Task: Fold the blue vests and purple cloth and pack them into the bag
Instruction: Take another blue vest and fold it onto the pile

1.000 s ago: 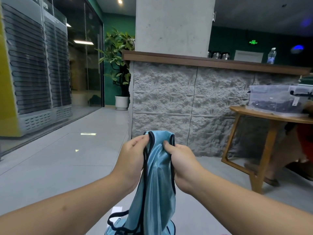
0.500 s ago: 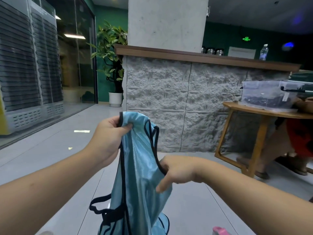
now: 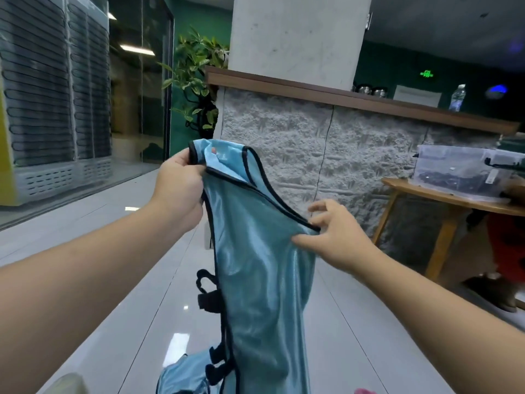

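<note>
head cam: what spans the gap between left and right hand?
Only the blue vest. Its black-trimmed top edge runs from the left hand, which grips one corner, down to the right hand, which pinches the trim. Seen in the head view.

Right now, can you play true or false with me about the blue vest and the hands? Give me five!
1. The left hand grips the top of the blue vest. True.
2. The right hand is resting on the wooden table. False: it pinches the vest's black-trimmed edge, away from the table.
3. The vest lies flat on the floor. False: it hangs held up in the air.
4. A water bottle stands on the long wooden ledge. True.
5. The clear plastic box sits on the floor. False: it sits on the wooden table.
</note>
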